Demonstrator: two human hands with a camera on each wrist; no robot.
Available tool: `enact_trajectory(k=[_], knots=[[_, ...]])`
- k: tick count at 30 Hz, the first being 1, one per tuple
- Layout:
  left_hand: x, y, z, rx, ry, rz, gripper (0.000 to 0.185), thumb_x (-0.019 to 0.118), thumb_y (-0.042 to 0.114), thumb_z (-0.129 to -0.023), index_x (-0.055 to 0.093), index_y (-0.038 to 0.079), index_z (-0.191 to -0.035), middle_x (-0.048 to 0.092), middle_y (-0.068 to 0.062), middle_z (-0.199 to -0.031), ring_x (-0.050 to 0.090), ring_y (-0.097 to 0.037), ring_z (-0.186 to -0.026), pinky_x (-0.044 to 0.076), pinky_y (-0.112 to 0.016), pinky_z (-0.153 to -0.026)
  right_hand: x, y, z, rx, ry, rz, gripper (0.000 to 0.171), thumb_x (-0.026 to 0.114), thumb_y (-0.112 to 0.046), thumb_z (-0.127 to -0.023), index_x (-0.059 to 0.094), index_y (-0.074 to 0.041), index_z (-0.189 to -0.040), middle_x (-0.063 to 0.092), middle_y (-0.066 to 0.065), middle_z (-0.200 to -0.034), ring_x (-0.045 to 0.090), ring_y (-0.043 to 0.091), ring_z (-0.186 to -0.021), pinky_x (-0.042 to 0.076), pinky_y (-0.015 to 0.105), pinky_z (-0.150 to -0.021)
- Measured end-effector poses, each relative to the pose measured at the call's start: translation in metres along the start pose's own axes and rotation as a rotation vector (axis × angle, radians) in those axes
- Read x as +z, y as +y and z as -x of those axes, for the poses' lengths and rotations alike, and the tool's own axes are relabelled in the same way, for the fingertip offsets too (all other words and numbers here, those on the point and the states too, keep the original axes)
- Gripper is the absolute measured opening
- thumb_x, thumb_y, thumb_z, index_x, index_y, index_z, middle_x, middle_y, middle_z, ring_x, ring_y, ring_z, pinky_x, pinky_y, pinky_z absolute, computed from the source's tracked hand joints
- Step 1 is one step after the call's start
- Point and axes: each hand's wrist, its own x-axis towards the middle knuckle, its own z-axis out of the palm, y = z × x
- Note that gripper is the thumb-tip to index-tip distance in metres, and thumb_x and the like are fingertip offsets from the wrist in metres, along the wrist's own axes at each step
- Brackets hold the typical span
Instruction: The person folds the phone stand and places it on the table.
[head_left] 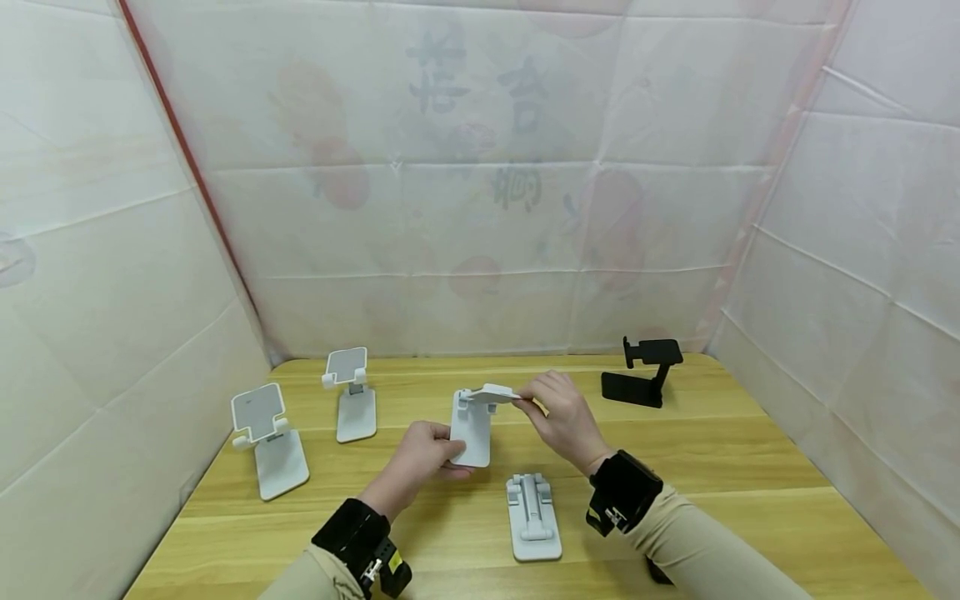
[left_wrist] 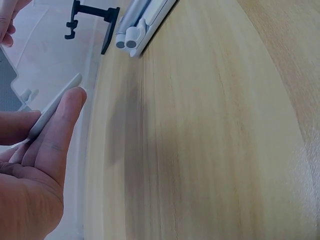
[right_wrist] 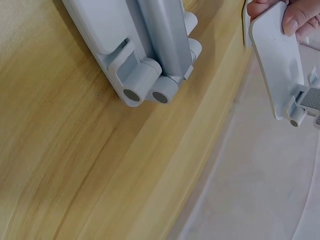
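Folded stand [head_left: 533,517]: white, lies flat on the bench [head_left: 750,492] closest to the person, between the two forearms; the wrist views show its two round hinge ends side by side [right_wrist: 150,90]
Left hand [head_left: 420,462]: fingers and thumb curled round the lower edge of the base plate of a white phone stand [head_left: 474,421]; in the left wrist view the thin plate edge runs between thumb and fingers [left_wrist: 55,107]
Right hand [head_left: 562,412]: pinches the top cradle plate of the same white phone stand at its right edge, fingertips closed on it
White phone stand: held above the bench near the middle, just behind the folded stand; base plate stands nearly upright, cradle plate tipped close to level on top; seen from the right wrist as a white plate with small hinge pegs [right_wrist: 280,65]
Black stand [head_left: 645,371]: opened up, on the bench at the far right, well apart from both hands
Near left stand [head_left: 266,442]: white, opened, cradle tilted back, by the left wall
Far left stand [head_left: 351,392]: white, opened, upright, behind and to the right of the near left one
Wrist bands: a black strap with a camera on each forearm [head_left: 622,492]
Walls: pale creased sheets on three sides, faint red and dark print on the back one
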Motion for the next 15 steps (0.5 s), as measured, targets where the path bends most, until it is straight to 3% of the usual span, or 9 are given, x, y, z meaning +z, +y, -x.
enact_trajectory(k=[7,15], knots=[[0.0002,-0.0005,0.0003,0.002,0.004,0.000,0.037,0.058,0.002,-0.100,0.056,-0.021,-0.129,0.067,-0.029,-0.113,0.076,-0.031,-0.086,0.066,-0.038,-0.077,-0.0015,-0.0012,-0.0005,-0.003,-0.023,0.011,0.018,0.083,-0.002,-0.081,0.068,-0.010,-0.087,0.067,-0.002,-0.083,0.058,0.016,-0.079,0.051,0.034,-0.073],[0.0011,-0.0024,0.0015,0.000,0.006,-0.012,0.037,0.058,0.002,-0.100,0.056,-0.020,-0.130,0.066,-0.029,-0.115,0.076,-0.030,-0.085,0.066,-0.037,-0.075,-0.0015,-0.0018,0.0029,-0.005,-0.049,0.018,0.020,0.083,-0.002,-0.081,0.066,-0.010,-0.085,0.065,-0.002,-0.080,0.055,0.014,-0.075,0.050,0.033,-0.071]])
